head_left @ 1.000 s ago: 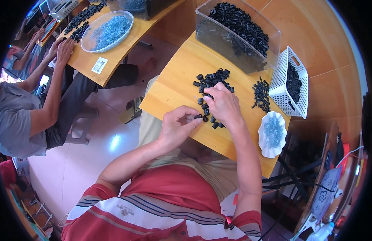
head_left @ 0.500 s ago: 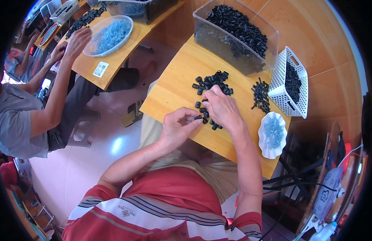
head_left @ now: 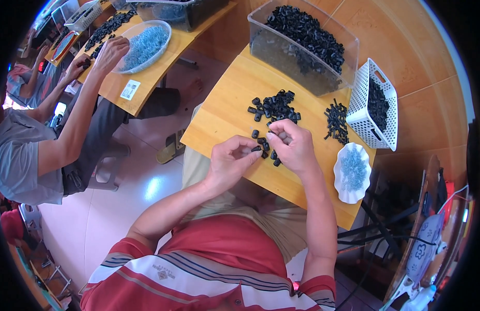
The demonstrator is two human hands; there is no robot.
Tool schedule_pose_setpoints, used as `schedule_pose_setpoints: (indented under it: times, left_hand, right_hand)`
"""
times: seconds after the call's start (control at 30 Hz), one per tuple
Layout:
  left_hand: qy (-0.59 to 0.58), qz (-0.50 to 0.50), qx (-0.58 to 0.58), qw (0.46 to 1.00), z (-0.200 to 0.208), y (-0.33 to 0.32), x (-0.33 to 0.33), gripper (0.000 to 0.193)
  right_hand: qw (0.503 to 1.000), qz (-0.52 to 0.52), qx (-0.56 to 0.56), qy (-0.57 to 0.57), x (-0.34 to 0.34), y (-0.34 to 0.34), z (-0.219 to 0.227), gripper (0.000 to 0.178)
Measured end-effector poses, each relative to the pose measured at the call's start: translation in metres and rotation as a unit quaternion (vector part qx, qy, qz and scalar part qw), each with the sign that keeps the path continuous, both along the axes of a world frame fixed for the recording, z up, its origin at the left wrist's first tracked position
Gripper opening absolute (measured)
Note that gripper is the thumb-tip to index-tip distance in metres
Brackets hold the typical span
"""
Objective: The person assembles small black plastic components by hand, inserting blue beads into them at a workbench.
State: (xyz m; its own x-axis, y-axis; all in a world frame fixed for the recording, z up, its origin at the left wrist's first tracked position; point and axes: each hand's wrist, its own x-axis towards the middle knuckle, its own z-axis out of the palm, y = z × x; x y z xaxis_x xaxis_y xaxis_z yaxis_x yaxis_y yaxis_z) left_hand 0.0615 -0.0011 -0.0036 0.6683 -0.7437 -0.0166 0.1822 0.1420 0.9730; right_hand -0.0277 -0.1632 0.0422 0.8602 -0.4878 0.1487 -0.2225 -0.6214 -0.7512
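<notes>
Above the near edge of the wooden table, my left hand [head_left: 230, 161] pinches a small black plastic piece [head_left: 256, 149] between thumb and fingertips. Just to its right, my right hand [head_left: 294, 146] is closed in a pinch; what its fingertips hold is too small and covered to make out. Several loose black barrel-shaped pieces [head_left: 265, 145] lie under and between both hands. Beyond them is a heap of similar black pieces [head_left: 273, 107]. A smaller pile of thin black parts [head_left: 337, 122] lies to the right.
A clear bin [head_left: 302, 72] of black parts stands at the back. At right are a white perforated basket [head_left: 361, 103] with black parts and a white scalloped dish [head_left: 343, 196] of bluish, wiry bits. A co-worker sits left at another table [head_left: 113, 98], beside a round tray [head_left: 169, 39].
My right hand has drawn back a little from the heap toward me, fingers still pinched. My left hand stays nearly in place. The co-worker's hand has moved toward the round tray.
</notes>
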Motion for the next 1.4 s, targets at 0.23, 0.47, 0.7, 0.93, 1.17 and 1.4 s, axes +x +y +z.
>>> schedule_pose_setpoints:
  times: [0.23, 0.47, 0.7, 0.93, 1.17, 1.4]
  left_hand:
    - [-0.023, -0.015, -0.039, 0.999, -0.001, -0.004, 0.0, 0.017]
    - [-0.029, -0.047, -0.031, 0.998, 0.001, -0.005, -0.006, 0.018]
    - [-0.045, -0.055, -0.014, 0.997, 0.004, -0.006, -0.007, 0.017]
    - [-0.06, -0.057, -0.007, 0.997, 0.006, -0.005, -0.01, 0.02]
    - [-0.096, -0.068, 0.0, 0.993, 0.01, -0.005, -0.01, 0.023]
    - [-0.145, -0.069, 0.009, 0.987, 0.012, -0.004, -0.01, 0.018]
  right_hand:
    - [0.949, 0.015, 0.31, -0.052, -0.022, 0.013, -0.003, 0.018]
    - [0.963, -0.002, 0.268, -0.04, -0.036, 0.017, -0.005, 0.018]
    - [0.96, 0.003, 0.256, -0.115, -0.043, 0.02, -0.012, 0.015]
    - [0.968, 0.02, 0.213, -0.128, -0.045, 0.021, -0.009, 0.013]
    - [0.96, 0.018, 0.244, -0.139, -0.048, 0.021, -0.015, 0.013]
    - [0.965, 0.015, 0.222, -0.139, -0.052, 0.021, -0.016, 0.013]
